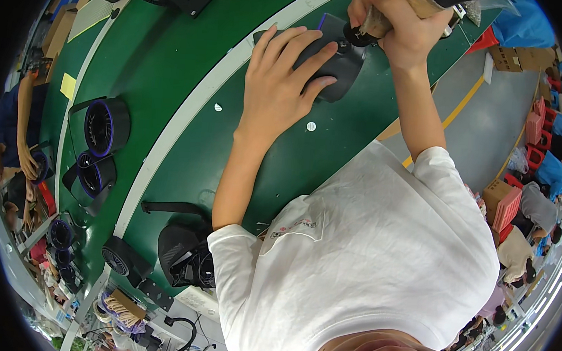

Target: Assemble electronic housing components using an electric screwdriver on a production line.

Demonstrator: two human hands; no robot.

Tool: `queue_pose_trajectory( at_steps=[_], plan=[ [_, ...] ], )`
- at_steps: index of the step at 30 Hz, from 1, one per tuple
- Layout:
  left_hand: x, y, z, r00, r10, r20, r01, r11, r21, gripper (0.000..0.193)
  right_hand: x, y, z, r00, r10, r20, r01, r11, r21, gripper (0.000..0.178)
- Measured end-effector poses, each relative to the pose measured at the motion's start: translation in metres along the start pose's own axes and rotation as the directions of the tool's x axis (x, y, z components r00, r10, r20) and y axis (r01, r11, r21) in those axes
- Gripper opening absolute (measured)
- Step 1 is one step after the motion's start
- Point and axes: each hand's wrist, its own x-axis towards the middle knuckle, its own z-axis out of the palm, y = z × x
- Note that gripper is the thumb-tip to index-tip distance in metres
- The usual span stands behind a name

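My left hand (pixel 286 73) lies with fingers spread over a black curved plastic fan housing (pixel 349 67) with a purple edge, pressing it on the green bench. My right hand (pixel 409 32) is wrapped round a power screwdriver (pixel 420 2) with a worn tan body. Its black nose points down-left at a round screw spot on the housing, close to my left fingertips. Whether the tip touches the screw, I cannot make out. The upper end of the tool is cut off by the frame's edge.
Round black fans with purple rings (pixel 104 126) stand on the green belt (pixel 165 72) beyond a pale rail. A black strapped assembly (pixel 186 250) lies by my left elbow. Two small white discs (pixel 311 126) are on the bench. Another person's arm (pixel 24 121) reaches in at far left.
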Motion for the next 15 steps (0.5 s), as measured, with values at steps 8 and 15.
queue_pose_trajectory(
  at_steps=[8, 15],
  plan=[
    [0.001, -0.002, 0.002, 1.000, -0.014, 0.003, 0.014, 1.000, -0.019, 0.042, -0.006, 0.011, -0.009, 0.985, -0.084, 0.151, 0.100, 0.990, -0.097, 0.050],
    [0.026, -0.012, -0.015, 0.978, -0.081, 0.190, 0.077, 0.997, 0.029, 0.054, -0.014, 0.008, -0.023, 0.991, 0.021, 0.131, -0.013, 0.998, -0.062, 0.050]
  ],
)
